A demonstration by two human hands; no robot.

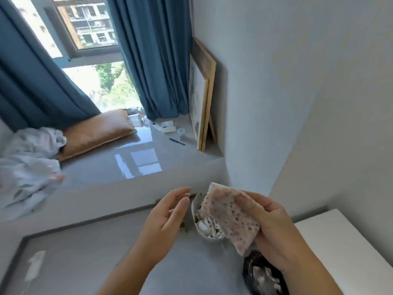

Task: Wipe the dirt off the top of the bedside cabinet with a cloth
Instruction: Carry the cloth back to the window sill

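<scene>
The bedside cabinet top (89,248) is a glossy grey surface with a dark rim, filling the lower left. My right hand (274,228) holds a pinkish speckled cloth (227,216) up in the air above the cabinet's far right part. My left hand (168,216) hovers open beside the cloth, fingers apart and holding nothing. A few small dark bits of dirt (184,227) lie on the top just right of my left hand.
A white bowl (196,226) of scraps stands on the cabinet under the cloth; a dark bowl (261,275) sits nearer, under my right wrist. Behind are a grey window ledge (136,167) with a tan cushion (95,135), small items and a leaning picture frame (202,99). Bedding (27,162) lies left.
</scene>
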